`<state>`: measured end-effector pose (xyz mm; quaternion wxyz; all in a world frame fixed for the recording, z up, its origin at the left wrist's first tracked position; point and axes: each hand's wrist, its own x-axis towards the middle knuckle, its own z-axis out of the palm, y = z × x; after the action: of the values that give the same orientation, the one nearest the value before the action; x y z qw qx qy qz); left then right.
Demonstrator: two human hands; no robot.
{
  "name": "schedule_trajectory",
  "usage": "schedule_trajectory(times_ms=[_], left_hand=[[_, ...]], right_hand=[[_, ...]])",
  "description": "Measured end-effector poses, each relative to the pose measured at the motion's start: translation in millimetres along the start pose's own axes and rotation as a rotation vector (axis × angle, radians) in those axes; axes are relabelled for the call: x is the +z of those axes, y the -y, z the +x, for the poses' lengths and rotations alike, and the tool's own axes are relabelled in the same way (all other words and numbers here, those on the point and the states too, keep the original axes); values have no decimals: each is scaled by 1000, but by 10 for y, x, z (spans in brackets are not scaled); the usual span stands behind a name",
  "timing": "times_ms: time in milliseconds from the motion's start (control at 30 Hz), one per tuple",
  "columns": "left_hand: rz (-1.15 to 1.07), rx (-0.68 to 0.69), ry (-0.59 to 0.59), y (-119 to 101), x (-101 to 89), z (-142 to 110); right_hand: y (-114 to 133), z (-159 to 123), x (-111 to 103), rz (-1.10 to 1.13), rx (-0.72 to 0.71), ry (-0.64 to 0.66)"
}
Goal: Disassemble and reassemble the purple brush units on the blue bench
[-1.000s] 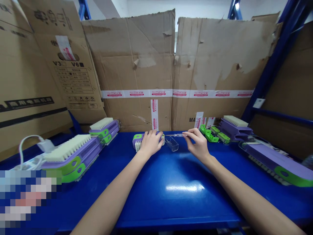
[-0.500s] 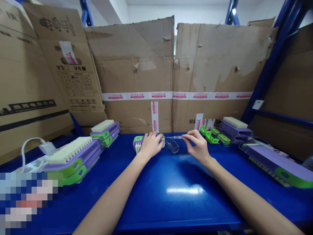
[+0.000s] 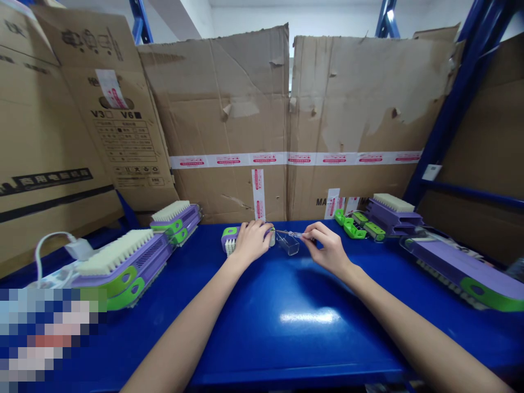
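Observation:
My left hand (image 3: 254, 241) is closed over a small purple-and-green brush (image 3: 230, 233) with white bristles, lying on its side on the blue table. Between the fingertips of my right hand (image 3: 327, 245) is the clear handle of a thin screwdriver (image 3: 293, 234). Its shaft points left, level, towards the brush's green end under my left fingers; whether the tip touches is too small to tell. A clear plastic box (image 3: 291, 249) sits just below the screwdriver, between my two hands.
Green parts (image 3: 354, 228) and a purple housing (image 3: 393, 218) lie behind my right hand. A large purple brush (image 3: 462, 267) is at the right. More brushes (image 3: 118, 256) and a white plug with a cable (image 3: 79, 247) stand left. Cardboard (image 3: 221, 120) walls the back.
My right hand has shifted slightly left with the screwdriver, its fingers turned a little around the handle. My left hand keeps its place on the brush.

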<state>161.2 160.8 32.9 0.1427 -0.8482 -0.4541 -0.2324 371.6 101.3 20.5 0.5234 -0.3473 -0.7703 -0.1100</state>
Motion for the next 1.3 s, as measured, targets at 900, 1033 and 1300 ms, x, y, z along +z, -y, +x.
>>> schedule_trajectory(times_ms=[900, 1033, 1300], left_hand=[[72, 20, 15, -9, 24, 2], [83, 25, 26, 2, 26, 16], [70, 59, 32, 28, 39, 24]], right_hand=[[197, -65, 198, -464, 277, 634], [194, -63, 199, -487, 265, 635], [170, -49, 179, -462, 277, 607]])
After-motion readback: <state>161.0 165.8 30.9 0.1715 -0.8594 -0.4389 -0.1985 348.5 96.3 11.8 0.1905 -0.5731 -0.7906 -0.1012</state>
